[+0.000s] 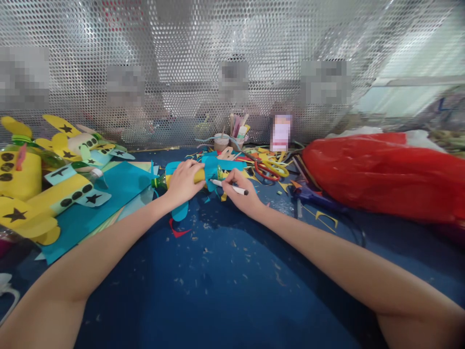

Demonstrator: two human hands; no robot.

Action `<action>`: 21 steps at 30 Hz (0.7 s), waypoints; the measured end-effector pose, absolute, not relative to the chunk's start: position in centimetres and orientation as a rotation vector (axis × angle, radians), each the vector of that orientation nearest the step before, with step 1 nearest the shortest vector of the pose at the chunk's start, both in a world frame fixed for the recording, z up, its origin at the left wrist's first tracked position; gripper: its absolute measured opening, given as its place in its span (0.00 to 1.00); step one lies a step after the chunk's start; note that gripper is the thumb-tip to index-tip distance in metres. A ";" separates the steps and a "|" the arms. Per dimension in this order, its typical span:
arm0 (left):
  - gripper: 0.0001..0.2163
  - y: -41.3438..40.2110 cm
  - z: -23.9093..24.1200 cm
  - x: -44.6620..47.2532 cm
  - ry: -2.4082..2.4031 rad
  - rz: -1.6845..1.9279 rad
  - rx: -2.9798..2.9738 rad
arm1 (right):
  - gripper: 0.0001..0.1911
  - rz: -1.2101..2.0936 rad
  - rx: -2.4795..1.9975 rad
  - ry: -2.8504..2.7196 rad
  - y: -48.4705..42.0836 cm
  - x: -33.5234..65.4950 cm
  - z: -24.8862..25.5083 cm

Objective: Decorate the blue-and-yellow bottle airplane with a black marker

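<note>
My left hand (183,182) is wrapped round a bottle plane (207,170), a plastic bottle clad in yellow paper with blue paper wings, lying on the dark blue table (225,281). The bottle's green cap points left. My right hand (240,191) pinches a white marker (228,186), whose tip rests against the blue wing just right of my left hand. Both forearms reach in from the near edge.
Finished yellow and blue bottle planes (54,189) with black stars lie at left on a blue paper sheet (109,194). Scissors (271,169) and paper scraps sit behind my hands, with a cup of sticks (221,141). A red plastic bag (385,174) fills the right. A perforated metal screen (203,58) closes the back.
</note>
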State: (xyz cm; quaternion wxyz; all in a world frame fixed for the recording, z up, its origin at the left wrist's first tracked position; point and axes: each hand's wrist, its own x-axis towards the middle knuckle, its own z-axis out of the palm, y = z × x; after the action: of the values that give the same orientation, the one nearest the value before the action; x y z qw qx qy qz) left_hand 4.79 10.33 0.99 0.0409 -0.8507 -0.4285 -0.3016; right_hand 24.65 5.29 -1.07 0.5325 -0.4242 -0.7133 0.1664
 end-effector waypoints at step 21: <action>0.20 10.1 1.0 4.9 -1.314 -0.924 -2.597 | 0.09 0.380 -0.993 -1.659 5.8 25.0 -1.4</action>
State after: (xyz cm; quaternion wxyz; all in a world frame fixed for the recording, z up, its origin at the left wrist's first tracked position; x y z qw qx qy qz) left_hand 4.92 10.14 1.02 0.0441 -0.8496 -0.4300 -0.3022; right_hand 25.01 5.84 -1.45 0.5526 -0.4201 -0.7017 0.1606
